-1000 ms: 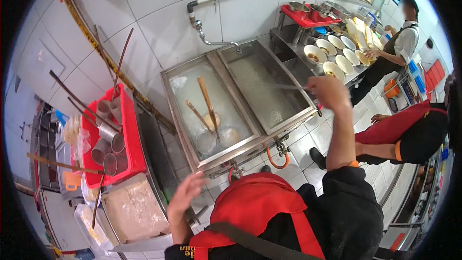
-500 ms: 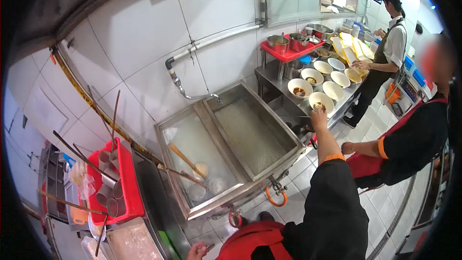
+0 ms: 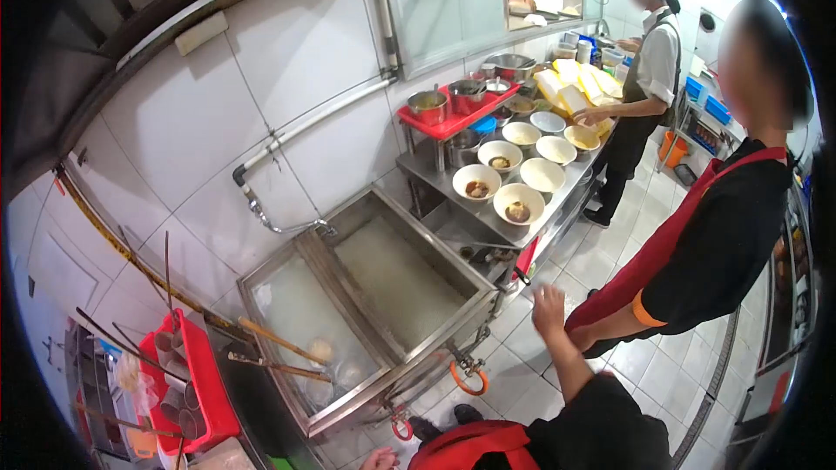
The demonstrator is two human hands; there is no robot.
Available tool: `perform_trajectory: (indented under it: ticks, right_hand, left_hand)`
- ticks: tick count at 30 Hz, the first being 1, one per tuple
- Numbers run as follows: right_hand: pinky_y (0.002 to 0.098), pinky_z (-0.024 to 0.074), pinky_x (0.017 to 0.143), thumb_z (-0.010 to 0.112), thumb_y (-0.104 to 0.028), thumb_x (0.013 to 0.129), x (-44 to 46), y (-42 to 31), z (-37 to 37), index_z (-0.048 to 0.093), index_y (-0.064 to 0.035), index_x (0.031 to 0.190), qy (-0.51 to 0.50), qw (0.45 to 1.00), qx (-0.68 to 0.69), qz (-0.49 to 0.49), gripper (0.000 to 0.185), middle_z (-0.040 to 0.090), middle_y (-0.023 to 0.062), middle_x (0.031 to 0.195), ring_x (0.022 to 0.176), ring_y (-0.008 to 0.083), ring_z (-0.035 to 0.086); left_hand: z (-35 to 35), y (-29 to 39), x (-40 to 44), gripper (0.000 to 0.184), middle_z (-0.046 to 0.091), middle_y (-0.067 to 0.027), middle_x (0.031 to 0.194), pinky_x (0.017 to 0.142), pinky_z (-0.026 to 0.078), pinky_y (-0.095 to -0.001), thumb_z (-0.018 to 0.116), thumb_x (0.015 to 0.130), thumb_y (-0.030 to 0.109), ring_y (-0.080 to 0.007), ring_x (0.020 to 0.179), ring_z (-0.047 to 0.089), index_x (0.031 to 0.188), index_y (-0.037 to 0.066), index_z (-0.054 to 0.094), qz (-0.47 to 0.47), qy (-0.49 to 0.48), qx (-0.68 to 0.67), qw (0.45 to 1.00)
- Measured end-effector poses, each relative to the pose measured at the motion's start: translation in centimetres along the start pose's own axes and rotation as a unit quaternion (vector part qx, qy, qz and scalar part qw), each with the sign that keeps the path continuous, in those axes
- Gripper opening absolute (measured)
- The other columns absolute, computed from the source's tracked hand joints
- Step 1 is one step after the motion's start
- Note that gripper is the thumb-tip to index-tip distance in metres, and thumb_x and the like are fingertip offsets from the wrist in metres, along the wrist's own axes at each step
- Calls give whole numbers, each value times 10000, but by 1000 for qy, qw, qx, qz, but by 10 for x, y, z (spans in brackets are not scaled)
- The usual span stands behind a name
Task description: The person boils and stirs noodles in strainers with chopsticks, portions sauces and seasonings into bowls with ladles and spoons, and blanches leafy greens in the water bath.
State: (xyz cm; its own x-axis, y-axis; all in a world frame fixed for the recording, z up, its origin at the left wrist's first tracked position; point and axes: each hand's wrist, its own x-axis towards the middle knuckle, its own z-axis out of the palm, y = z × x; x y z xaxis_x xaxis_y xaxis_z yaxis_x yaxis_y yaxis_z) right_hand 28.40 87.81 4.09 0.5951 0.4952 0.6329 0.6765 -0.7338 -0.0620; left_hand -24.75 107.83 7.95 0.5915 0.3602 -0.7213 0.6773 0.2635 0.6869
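Observation:
My right hand (image 3: 549, 312) is raised over the floor at the front corner of the bowl table, fingers loosely apart, with nothing visible in it. The closest bowl, a white one with dark sauce (image 3: 517, 204), sits on the table beyond it. Beside that stands another sauced bowl (image 3: 476, 183); several more pale bowls line up behind. Low at the bottom edge, my left hand (image 3: 380, 459) is partly cut off by the frame. Its visible fingers look loosely spread and seem to hold nothing.
A steaming two-basin cooker (image 3: 401, 287) has strainer handles (image 3: 283, 344) resting across its left basin. A red bin (image 3: 205, 383) holds metal strainers. A person in a red apron (image 3: 679, 235) stands close at right; another (image 3: 649, 78) works by yellow containers (image 3: 579, 87).
My right hand has drawn back from the front bowl toward me and down. The view has turned, so the bowls and cooker sit further left. The red-aproned person appears more fully.

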Motion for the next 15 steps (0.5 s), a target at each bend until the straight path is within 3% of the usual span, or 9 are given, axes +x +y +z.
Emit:
perform_trajectory:
  ticks: [2, 3, 5, 9, 11, 13, 15]
  right_hand:
    - [449, 409, 811, 546, -56, 747, -80, 0, -7, 598, -48, 953, -160, 983, 51, 68, 213, 574, 152, 1012, 978, 319, 533]
    - [446, 419, 793, 551, -62, 746, -122, 1, -4, 614, -55, 914, -126, 988, 60, 62, 179, 573, 153, 971, 956, 322, 540]
    - [452, 437, 786, 604, -85, 720, -189, -7, -24, 627, -62, 887, -200, 971, 69, 113, 170, 562, 151, 948, 947, 337, 543]
    - [467, 436, 809, 620, -66, 698, -213, -19, -42, 611, -52, 899, -230, 939, 135, 216, 202, 548, 163, 972, 936, 346, 540]
    - [462, 439, 810, 605, -24, 703, -168, -18, -47, 586, -27, 924, -93, 974, 140, 152, 222, 525, 183, 975, 922, 372, 529]
    - [446, 441, 801, 598, 13, 714, -124, 7, -15, 565, -1, 944, -61, 963, 153, 211, 233, 524, 195, 963, 910, 388, 522]
    - [430, 443, 773, 619, -2, 734, -36, 14, -23, 568, 7, 976, 80, 957, 195, 200, 248, 541, 198, 929, 873, 377, 532]
  left_hand:
    - [0, -3, 15, 459, 571, -60, 1204, 853, 471, -318, 531, 949, 369, -160, 1099, 534, 1313, 92, 498, -45, -28, -78, 996]
    - [0, 3, 20, 484, 548, -57, 1252, 902, 459, -304, 538, 946, 369, -139, 1116, 516, 1351, 116, 461, -69, -50, -74, 994]
    - [0, 7, 30, 482, 552, -59, 1238, 897, 461, -308, 539, 943, 375, -143, 1105, 520, 1343, 114, 468, -69, -68, -72, 993]
    - [-13, 23, 48, 480, 560, -62, 1210, 888, 466, -314, 541, 938, 387, -151, 1084, 529, 1326, 112, 480, -57, -75, -64, 993]
    - [-18, 31, 56, 479, 564, -63, 1196, 883, 468, -318, 543, 935, 393, -155, 1073, 533, 1318, 110, 486, -50, -73, -61, 994]
    - [-18, 42, 63, 479, 569, -65, 1183, 879, 470, -321, 544, 932, 399, -159, 1063, 537, 1309, 109, 493, -45, -71, -57, 995]
    - [-15, 56, 72, 478, 573, -66, 1169, 874, 472, -324, 545, 929, 405, -162, 1052, 542, 1301, 107, 499, -39, -69, -53, 995]
